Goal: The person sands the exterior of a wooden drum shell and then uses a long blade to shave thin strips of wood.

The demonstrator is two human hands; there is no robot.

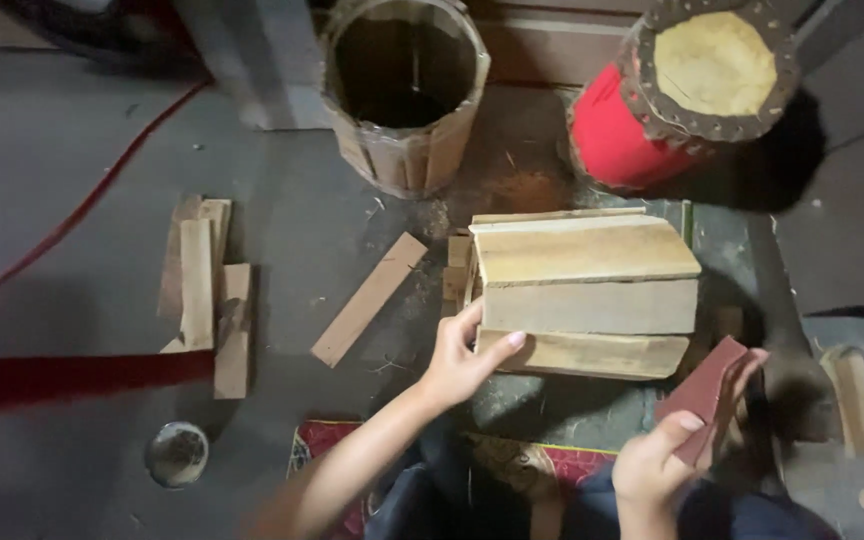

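- My left hand (460,358) grips the near left corner of the stack of wooden boards (584,290), thumb up against the end, fingers curled over the lowest board's edge.
- My right hand (664,452) is closed around a folded sheet of reddish-brown sandpaper (704,392), pinched between thumb and fingers, just off the stack's near right corner.
- The boards sit on the grey floor (62,190), right in front of me. I judge them stiff, rough and fairly heavy together; loosely piled, so the upper ones could slide. Best held at the ends or long edges, low down.
- The sandpaper looks light and floppy; a folded pinch suits it.
- A loose slat (369,298) lies just left of the stack; a small pile of offcuts (204,290) lies further left.
- Beyond stand an open wooden barrel shell (407,90) and a red drum (672,90).
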